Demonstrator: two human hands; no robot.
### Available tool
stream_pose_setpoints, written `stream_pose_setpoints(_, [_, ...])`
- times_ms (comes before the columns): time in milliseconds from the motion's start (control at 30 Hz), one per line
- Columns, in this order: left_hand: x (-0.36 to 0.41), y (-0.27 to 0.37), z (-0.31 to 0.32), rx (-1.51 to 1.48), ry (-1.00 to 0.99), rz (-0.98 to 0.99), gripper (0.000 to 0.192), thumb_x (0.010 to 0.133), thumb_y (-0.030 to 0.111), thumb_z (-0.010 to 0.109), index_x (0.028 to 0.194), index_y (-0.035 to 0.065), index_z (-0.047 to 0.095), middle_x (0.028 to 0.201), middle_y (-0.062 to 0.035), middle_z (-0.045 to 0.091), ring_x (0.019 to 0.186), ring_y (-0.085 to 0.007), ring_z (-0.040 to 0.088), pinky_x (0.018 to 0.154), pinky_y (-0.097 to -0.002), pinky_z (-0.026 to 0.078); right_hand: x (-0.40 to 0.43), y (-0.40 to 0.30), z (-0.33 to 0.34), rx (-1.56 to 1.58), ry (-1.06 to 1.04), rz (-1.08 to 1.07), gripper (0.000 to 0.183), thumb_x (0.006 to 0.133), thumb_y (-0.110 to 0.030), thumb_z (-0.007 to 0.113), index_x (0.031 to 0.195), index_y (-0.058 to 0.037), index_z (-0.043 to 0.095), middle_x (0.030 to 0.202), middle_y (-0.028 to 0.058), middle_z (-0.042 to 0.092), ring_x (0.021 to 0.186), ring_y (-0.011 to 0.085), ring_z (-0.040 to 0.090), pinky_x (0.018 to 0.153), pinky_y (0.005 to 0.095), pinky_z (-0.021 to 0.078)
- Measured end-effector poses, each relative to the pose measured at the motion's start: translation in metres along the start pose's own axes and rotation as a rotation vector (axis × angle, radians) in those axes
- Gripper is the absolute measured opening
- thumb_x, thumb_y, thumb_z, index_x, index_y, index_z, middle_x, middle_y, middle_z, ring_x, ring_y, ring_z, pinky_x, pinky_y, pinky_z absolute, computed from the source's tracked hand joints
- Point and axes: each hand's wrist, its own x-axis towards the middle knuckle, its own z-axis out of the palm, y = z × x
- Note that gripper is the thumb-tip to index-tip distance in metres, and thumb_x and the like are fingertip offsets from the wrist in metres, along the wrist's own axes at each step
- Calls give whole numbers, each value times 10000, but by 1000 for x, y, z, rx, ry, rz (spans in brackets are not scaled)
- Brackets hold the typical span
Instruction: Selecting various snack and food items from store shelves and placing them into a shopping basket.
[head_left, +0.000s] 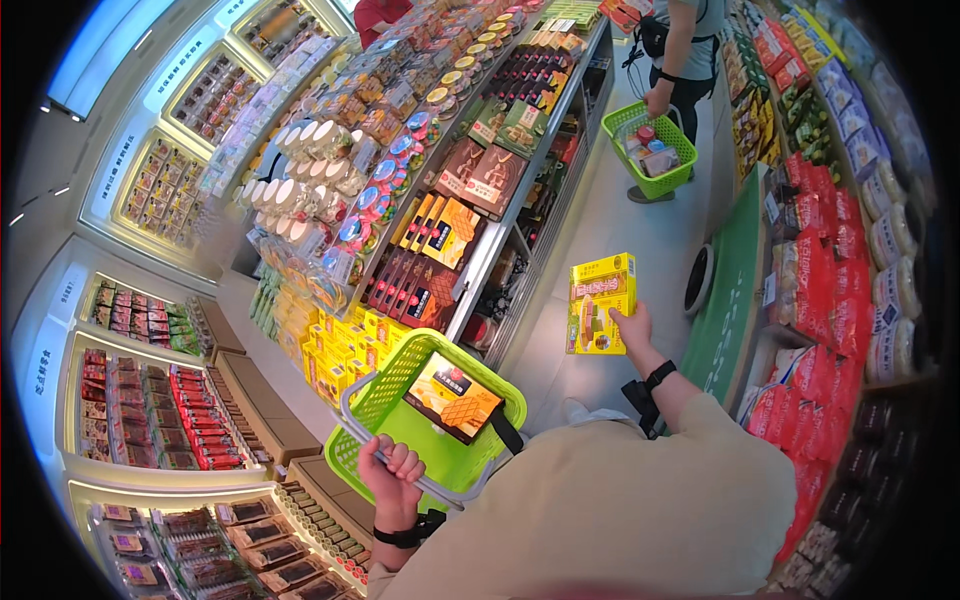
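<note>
My left hand is closed around the grey handle of a green plastic shopping basket. Inside the basket lies one dark and orange snack box with waffle-like biscuits pictured on it. Out to the right, my right hand grips a yellow snack box by its side edge, above the aisle floor. The box bears printed writing and food pictures. Black bands circle both of my wrists.
A display counter with boxed and bagged snacks runs along the left. Red snack bags fill the right shelf, above a green panel. Ahead in the aisle stands a person holding a loaded green basket. Another person's red sleeve shows at the back.
</note>
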Motion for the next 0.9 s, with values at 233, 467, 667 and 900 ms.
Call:
stream_pose_setpoints(233, [15, 6, 15, -6, -87, -75, 302, 861, 323, 484, 630, 142, 410, 458, 53, 263, 368, -81, 245, 345, -234, 240, -17, -41, -38, -24, 99, -125, 472, 731, -186, 749, 1086, 29, 525, 961, 173, 657, 860, 276, 652, 745, 365, 502])
stream_pose_setpoints(467, [50, 6, 29, 16, -156, -242, 337, 885, 354, 441, 638, 127, 414, 454, 47, 266, 361, -89, 248, 338, -248, 260, -41, -33, -54, 16, 241, -62, 509, 726, -190, 751, 1128, 27, 527, 1009, 177, 648, 916, 280, 640, 787, 363, 493])
stream_pose_setpoints(667, [89, -9, 49, 68, -269, -450, 305, 878, 312, 461, 632, 144, 393, 457, 53, 254, 359, -81, 233, 329, -236, 238, -81, 5, -79, -162, 300, 60, 555, 716, -196, 758, 1164, 31, 521, 1032, 197, 638, 950, 294, 631, 813, 371, 488])
stream_pose_setpoints(900, [131, -57, 84, 162, -283, -607, 321, 900, 308, 451, 625, 160, 378, 447, 56, 239, 347, -80, 224, 322, -233, 219, -124, -2, -135, -125, 399, 63, 537, 708, -210, 770, 1106, 64, 536, 998, 209, 645, 908, 298, 642, 780, 364, 501])
